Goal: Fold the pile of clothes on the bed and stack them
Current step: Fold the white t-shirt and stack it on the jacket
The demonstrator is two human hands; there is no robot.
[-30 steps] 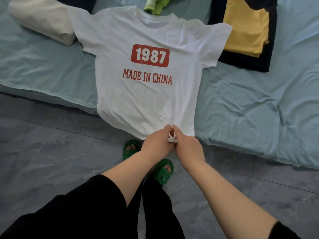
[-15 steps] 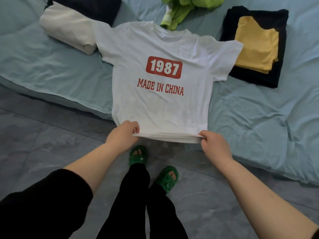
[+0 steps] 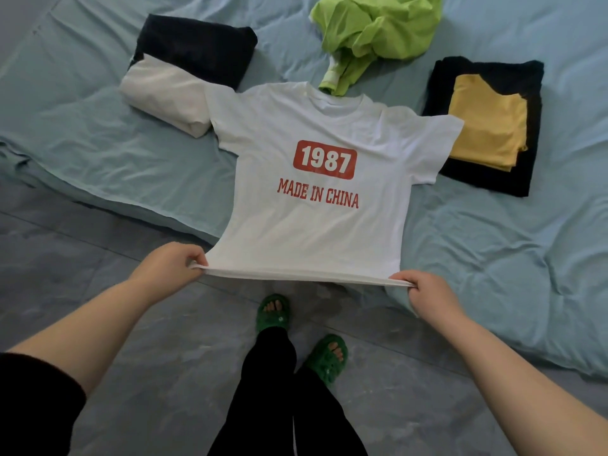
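A white T-shirt [image 3: 316, 232] with red "1987 MADE IN CHINA" print lies face up on the bed, its hem hanging past the bed's edge. My left hand [image 3: 167, 268] pinches the hem's left corner. My right hand [image 3: 427, 292] grips the right corner. The hem is pulled taut between them. A folded stack sits at the right: a yellow garment [image 3: 487, 126] on a black one [image 3: 526, 93]. At the left lies a folded black and white garment [image 3: 177, 74]. A crumpled lime-green garment [image 3: 371, 31] lies above the shirt's collar.
The bed is covered with a light blue sheet [image 3: 493, 241]; its edge runs diagonally from left to lower right. Grey tiled floor [image 3: 131, 357] lies below. My feet in green slippers [image 3: 273, 312] stand close to the bed's edge.
My hands, together at the hem's middle a second ago, have slid apart to its two corners and stretched the hem straight. The view has tilted up, showing more of the bed.
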